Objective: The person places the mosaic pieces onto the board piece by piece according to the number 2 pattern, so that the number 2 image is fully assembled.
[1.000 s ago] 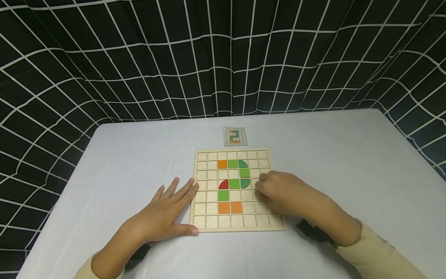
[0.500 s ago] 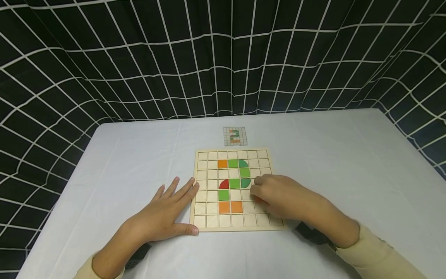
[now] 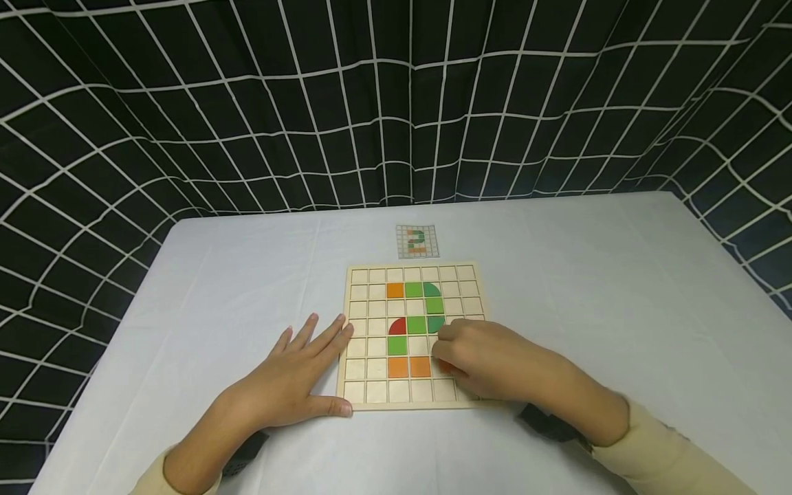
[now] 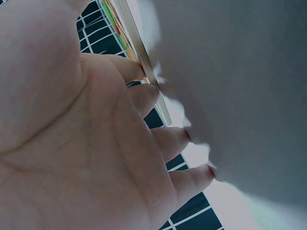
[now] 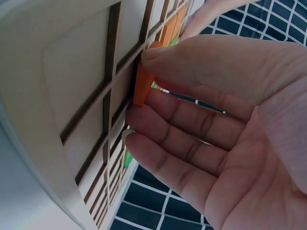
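Over the last second the right hand [image 3: 489, 361], pinching a small orange wooden tile [image 5: 143, 79], has slid down the pale wooden grid board [image 3: 361, 399] toward the cell beside its two orange squares [image 3: 408, 367], while the left hand [image 3: 291, 381] stays flat and open against the board's left edge on the desk [image 3: 247, 275]

Wide bare table [image 3: 588, 275] lies right of the board [image 3: 359, 399]; the left hand [image 3: 291, 381] blocks its left edge

Board [image 3: 371, 395] on counter [image 3: 588, 275], centre. Small card [image 3: 417, 241] behind board. Left hand [image 3: 291, 378] flat at board's left edge; right hand [image 3: 489, 357] over board's right half.
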`<state>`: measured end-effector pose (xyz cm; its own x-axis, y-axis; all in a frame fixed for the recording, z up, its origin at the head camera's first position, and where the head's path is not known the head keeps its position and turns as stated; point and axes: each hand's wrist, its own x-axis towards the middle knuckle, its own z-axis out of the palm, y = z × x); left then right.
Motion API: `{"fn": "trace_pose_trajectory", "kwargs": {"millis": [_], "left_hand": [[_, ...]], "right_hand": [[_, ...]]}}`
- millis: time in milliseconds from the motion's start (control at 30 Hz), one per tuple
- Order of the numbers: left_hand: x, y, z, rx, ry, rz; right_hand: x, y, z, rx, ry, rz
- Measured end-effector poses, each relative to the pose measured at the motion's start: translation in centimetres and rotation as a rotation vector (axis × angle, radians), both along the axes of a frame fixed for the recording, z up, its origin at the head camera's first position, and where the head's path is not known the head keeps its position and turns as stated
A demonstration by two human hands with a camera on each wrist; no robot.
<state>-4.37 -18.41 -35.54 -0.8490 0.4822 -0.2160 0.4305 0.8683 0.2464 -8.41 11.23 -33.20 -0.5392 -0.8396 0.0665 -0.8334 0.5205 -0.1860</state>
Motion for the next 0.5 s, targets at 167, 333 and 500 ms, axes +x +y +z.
{"fn": "trace_pose_trajectory", "kwargs": {"millis": [167,333,500], "left_hand": [[0.05,-0.05,0.02,0.0,0.0,0.0],[0.11,-0.13,0.04,0.006,0.001,-0.003],[0.16,-0.14,-0.02,0.005,0.004,-0.004]], "right_hand": [[0.09,-0.17,-0.05,0.009,-0.006,0.022],[0.18,-0.3,-0.19,-0.001,0.019,0.052],[0.39,-0.55,-0.34,-0.016,0.061,0.072]]}}
